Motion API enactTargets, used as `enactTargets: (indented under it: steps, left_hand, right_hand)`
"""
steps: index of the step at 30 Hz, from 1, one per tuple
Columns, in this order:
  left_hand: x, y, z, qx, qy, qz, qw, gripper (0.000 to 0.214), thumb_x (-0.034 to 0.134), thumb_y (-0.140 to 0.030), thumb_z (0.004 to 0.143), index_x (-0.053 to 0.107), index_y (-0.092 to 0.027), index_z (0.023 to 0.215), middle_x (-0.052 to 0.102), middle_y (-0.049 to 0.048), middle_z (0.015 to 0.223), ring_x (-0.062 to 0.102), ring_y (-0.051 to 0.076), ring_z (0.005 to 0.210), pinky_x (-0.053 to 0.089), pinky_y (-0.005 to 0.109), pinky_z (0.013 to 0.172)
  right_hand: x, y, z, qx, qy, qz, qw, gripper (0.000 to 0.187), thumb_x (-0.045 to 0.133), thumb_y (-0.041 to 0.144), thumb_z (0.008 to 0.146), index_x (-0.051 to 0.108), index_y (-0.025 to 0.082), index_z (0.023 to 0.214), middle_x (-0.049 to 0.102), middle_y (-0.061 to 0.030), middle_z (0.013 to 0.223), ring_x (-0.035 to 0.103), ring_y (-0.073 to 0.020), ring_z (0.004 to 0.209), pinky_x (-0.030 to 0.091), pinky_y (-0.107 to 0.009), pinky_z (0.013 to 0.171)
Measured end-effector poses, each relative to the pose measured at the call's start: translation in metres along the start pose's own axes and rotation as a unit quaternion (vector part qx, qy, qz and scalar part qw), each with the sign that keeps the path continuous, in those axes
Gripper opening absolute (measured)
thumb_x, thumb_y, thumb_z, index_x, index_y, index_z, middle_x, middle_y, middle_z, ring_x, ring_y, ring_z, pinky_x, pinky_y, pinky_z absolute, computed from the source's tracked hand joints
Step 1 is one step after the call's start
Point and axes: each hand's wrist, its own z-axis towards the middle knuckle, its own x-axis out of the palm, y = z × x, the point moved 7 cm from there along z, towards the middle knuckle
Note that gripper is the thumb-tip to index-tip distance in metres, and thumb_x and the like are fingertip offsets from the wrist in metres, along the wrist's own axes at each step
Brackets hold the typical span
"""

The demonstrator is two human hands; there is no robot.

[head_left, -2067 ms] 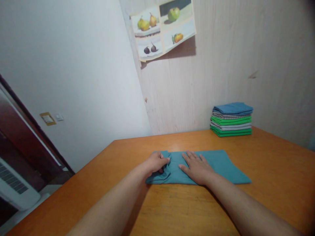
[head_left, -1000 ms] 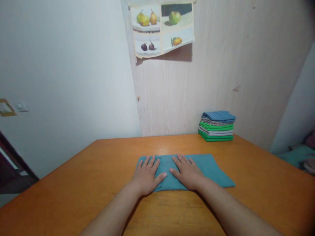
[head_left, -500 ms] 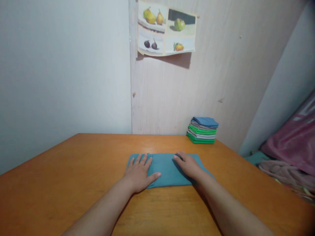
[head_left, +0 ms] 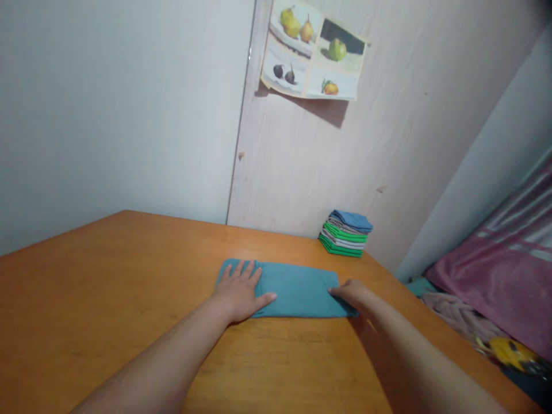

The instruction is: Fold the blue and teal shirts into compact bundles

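Observation:
A folded teal cloth (head_left: pixel 297 293) lies flat on the wooden table in front of me. My left hand (head_left: pixel 239 291) rests palm down on its left part, fingers spread and the thumb pointing right along a fold line. At the cloth's right edge, my right hand (head_left: pixel 351 292) has its thumb on top and its fingers curled over the edge. The fingertips under or behind the edge are hidden. The right hand appears to pinch the cloth there.
A stack of folded cloths (head_left: pixel 346 233), blue on top with green and pale ones below, stands at the table's far right. The orange-brown table (head_left: pixel 129 276) meets the wall behind. Pink fabric (head_left: pixel 487 270) and bedding lie beyond the right edge.
My right hand has slid right, from the top of the cloth to its right edge. My left hand stays flat on the left part. The head view has tilted.

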Motion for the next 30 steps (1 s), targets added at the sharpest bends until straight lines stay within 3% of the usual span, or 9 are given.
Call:
enactTargets:
  steps: [5, 9, 13, 16, 22, 26, 30]
  left_hand:
    - [0.000, 0.000, -0.001, 0.001, -0.001, -0.011, 1.000, 0.101, 0.028, -0.090, 0.077, 0.042, -0.022, 0.151, 0.024, 0.0129, 0.162, 0.012, 0.040, 0.150, 0.004, 0.062, 0.117]
    - [0.001, 0.000, -0.001, 0.002, -0.003, -0.024, 1.000, 0.103, 0.030, -0.090, 0.076, 0.042, -0.020, 0.151, 0.025, 0.0138, 0.162, 0.012, 0.041, 0.150, 0.002, 0.062, 0.117]
    - [0.001, 0.000, -0.001, 0.003, -0.012, -0.040, 0.999, 0.103, 0.032, -0.091, 0.075, 0.044, -0.021, 0.150, 0.027, 0.0145, 0.161, 0.012, 0.041, 0.150, 0.002, 0.063, 0.117]
    - [0.000, -0.001, -0.002, 0.003, -0.009, -0.045, 0.999, 0.104, 0.033, -0.091, 0.074, 0.044, -0.021, 0.150, 0.027, 0.0150, 0.161, 0.013, 0.041, 0.150, 0.003, 0.063, 0.117]
    - [-0.002, -0.002, -0.004, 0.003, -0.003, -0.042, 0.999, 0.106, 0.034, -0.091, 0.074, 0.042, -0.018, 0.151, 0.024, 0.0164, 0.161, 0.013, 0.042, 0.150, 0.002, 0.063, 0.117]
    - [0.000, -0.003, -0.003, 0.003, 0.007, -0.028, 1.000, 0.106, 0.033, -0.090, 0.075, 0.040, -0.017, 0.151, 0.022, 0.0156, 0.162, 0.011, 0.041, 0.150, 0.002, 0.062, 0.117]
    - [-0.001, -0.004, -0.004, 0.003, 0.014, -0.029, 0.999, 0.102, 0.034, -0.086, 0.077, 0.038, -0.018, 0.152, 0.022, 0.0151, 0.162, 0.011, 0.040, 0.150, 0.002, 0.062, 0.117]
  right_hand:
    - [0.004, 0.014, -0.011, -0.006, 0.038, 0.050, 0.998, 0.016, 0.067, 0.032, 0.074, 0.065, 0.017, 0.069, 0.071, -0.0066, 0.072, 0.065, -0.0181, 0.062, 0.044, -0.025, 0.051]
    - [-0.008, 0.031, -0.020, -0.028, 0.048, 0.065, 0.996, 0.015, 0.061, 0.031, 0.077, 0.063, 0.018, 0.070, 0.067, -0.0031, 0.065, 0.061, -0.0157, 0.055, 0.042, -0.024, 0.048]
    - [-0.026, 0.068, -0.029, -0.080, 0.030, 0.035, 0.996, 0.010, 0.064, 0.026, 0.072, 0.059, 0.019, 0.067, 0.058, 0.0031, 0.054, 0.052, -0.0120, 0.048, 0.034, -0.022, 0.044]
    - [-0.028, 0.105, -0.038, -0.133, 0.011, -0.008, 0.991, 0.007, 0.065, 0.020, 0.067, 0.061, 0.019, 0.072, 0.058, 0.0037, 0.058, 0.054, -0.0126, 0.053, 0.033, -0.021, 0.046]
    - [0.011, 0.161, -0.063, -0.200, -0.020, -0.102, 0.974, 0.036, 0.067, 0.019, 0.065, 0.067, 0.017, 0.101, 0.073, -0.0105, 0.099, 0.067, -0.0267, 0.092, 0.046, -0.029, 0.068]
    - [0.039, 0.175, -0.077, -0.229, -0.015, -0.132, 0.964, 0.037, 0.064, 0.017, 0.067, 0.067, 0.017, 0.104, 0.072, -0.0159, 0.110, 0.066, -0.0324, 0.103, 0.047, -0.035, 0.079]
    - [0.047, 0.176, -0.079, -0.248, -0.010, -0.129, 0.960, 0.037, 0.065, 0.016, 0.066, 0.069, 0.017, 0.103, 0.072, -0.0159, 0.110, 0.066, -0.0324, 0.104, 0.048, -0.035, 0.081]
